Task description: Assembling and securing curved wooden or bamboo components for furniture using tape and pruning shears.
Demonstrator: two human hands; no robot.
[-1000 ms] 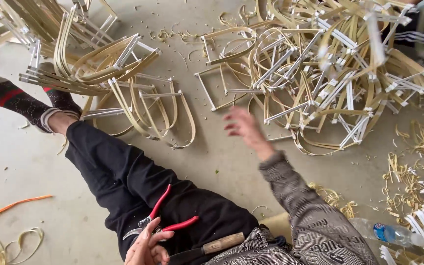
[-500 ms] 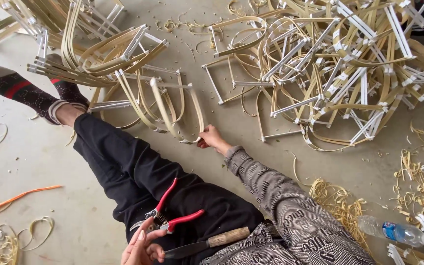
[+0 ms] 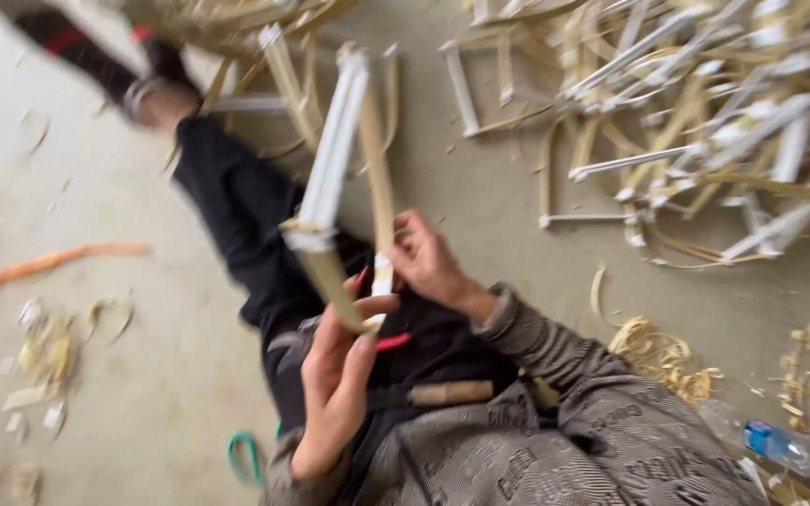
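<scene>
I read the bamboo frame point(image 3: 339, 159) as light, stiff, splintery | left hand point(image 3: 335, 375) pinches its lower end | right hand point(image 3: 428, 262) fingers curled around its strip, beside | grip taped joints.

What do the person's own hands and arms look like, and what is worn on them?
Both hands are bare, without gloves. The left hand shows only a patterned cuff at the wrist. The right hand comes out of a long grey-brown sleeve with a fine woven pattern and a ribbed cuff. No rings or watch can be made out.
</scene>
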